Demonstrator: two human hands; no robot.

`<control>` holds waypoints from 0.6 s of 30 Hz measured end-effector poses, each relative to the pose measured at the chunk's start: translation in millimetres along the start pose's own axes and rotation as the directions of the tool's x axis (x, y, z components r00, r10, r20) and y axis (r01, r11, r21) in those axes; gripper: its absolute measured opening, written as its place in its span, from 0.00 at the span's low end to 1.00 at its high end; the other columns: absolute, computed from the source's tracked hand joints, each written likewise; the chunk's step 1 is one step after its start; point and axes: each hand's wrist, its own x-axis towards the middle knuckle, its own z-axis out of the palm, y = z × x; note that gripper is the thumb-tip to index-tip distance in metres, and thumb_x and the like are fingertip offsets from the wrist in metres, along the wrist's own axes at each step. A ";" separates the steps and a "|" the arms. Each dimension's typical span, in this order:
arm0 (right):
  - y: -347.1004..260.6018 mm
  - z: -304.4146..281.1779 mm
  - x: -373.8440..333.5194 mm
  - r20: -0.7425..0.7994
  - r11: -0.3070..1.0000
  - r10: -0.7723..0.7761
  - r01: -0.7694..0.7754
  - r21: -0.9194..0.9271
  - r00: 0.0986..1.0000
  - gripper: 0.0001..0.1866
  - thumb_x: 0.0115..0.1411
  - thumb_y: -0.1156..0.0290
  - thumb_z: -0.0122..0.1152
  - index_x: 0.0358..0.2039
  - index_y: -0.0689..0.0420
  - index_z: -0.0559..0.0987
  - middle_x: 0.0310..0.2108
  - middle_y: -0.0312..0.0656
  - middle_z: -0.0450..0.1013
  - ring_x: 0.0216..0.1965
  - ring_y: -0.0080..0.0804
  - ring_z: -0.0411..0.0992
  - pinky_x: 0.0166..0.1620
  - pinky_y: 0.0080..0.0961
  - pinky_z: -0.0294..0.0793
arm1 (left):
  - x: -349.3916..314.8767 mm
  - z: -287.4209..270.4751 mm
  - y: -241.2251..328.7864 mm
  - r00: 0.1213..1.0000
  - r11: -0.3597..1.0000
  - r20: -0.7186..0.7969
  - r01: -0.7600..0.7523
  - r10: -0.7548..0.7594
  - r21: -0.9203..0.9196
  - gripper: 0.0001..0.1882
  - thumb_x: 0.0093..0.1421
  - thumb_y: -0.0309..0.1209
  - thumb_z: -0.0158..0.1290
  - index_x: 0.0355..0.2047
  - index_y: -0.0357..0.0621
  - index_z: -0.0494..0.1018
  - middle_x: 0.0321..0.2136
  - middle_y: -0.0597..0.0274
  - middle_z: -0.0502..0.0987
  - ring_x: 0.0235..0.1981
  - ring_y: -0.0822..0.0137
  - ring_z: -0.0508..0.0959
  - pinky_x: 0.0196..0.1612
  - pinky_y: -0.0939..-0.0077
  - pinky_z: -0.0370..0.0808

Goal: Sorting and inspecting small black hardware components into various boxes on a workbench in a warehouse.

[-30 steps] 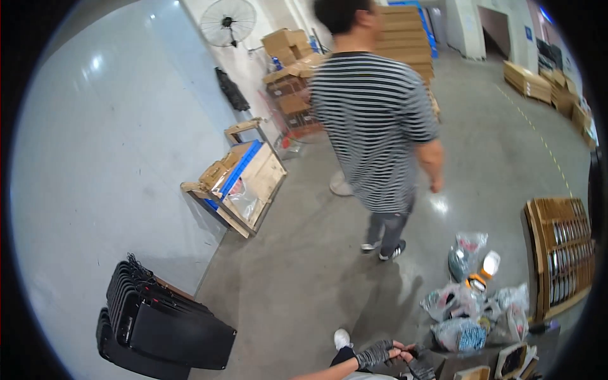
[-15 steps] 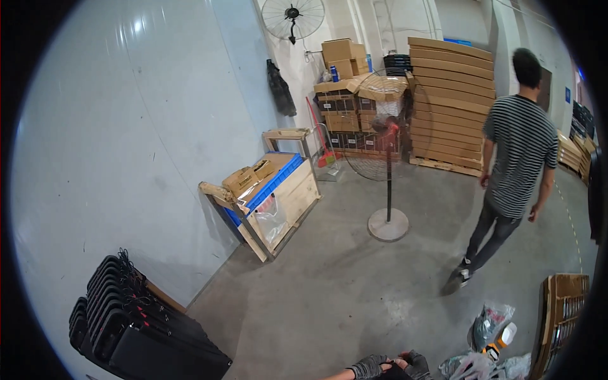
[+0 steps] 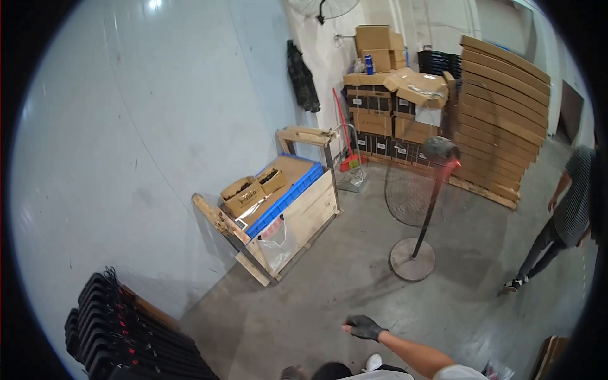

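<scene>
My right hand [image 3: 364, 327], in a dark fingerless glove, reaches out over the grey floor from the lower right. Its bare fingertips point left, loosely bent and apart, and nothing shows in them. At the lower edge, a blurred dark patch looks like my gloved left hand [image 3: 292, 373], mostly cut off, its fingers not readable. Ahead and left of the right hand stands a wooden frame [image 3: 310, 209] with a blue crate [image 3: 288, 196]. On the cardboard atop it sit small open cartons [image 3: 244, 196] with dark pieces inside.
A pedestal fan [image 3: 413, 258] stands on the floor ahead. Behind it are stacked cartons [image 3: 373, 123] and a tall pile of flat cardboard [image 3: 500, 120]. Black folded items [image 3: 136, 335] line the left wall. A person [image 3: 570, 202] walks at the right.
My hands, together at the lower edge before, are now apart, the right one extended forward. The view has shifted, bringing the frame and fan nearer. The other person now appears farther right.
</scene>
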 end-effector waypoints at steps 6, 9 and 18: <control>50.2 -78.8 240.3 0.063 1.000 0.004 -0.004 0.006 0.998 0.17 0.55 0.58 0.57 0.35 0.59 0.77 0.30 0.49 0.76 0.37 0.44 0.75 0.42 0.35 0.71 | 77.7 -27.3 16.7 0.979 0.908 -0.077 0.145 -0.190 -0.392 0.14 0.47 0.41 0.52 0.08 0.55 0.71 0.14 0.66 0.75 0.19 0.66 0.73 0.22 0.65 0.66; 110.6 -121.1 352.5 -0.056 0.990 0.124 -0.119 0.076 0.991 0.14 0.56 0.62 0.58 0.35 0.60 0.77 0.27 0.43 0.76 0.28 0.30 0.75 0.34 0.27 0.74 | 190.0 -25.0 41.9 0.964 0.915 -0.140 0.162 -0.227 -0.369 0.09 0.48 0.42 0.51 0.16 0.58 0.74 0.15 0.64 0.72 0.18 0.65 0.69 0.22 0.65 0.64; 258.4 -289.0 519.8 -0.246 0.530 0.771 -0.378 0.759 0.588 0.10 0.54 0.67 0.59 0.33 0.59 0.74 0.21 0.42 0.73 0.18 0.34 0.72 0.19 0.30 0.70 | 655.9 -117.4 366.0 0.992 0.980 0.041 -0.108 0.117 -0.168 0.21 0.56 0.43 0.48 0.16 0.40 0.73 0.12 0.59 0.75 0.15 0.66 0.76 0.21 0.68 0.70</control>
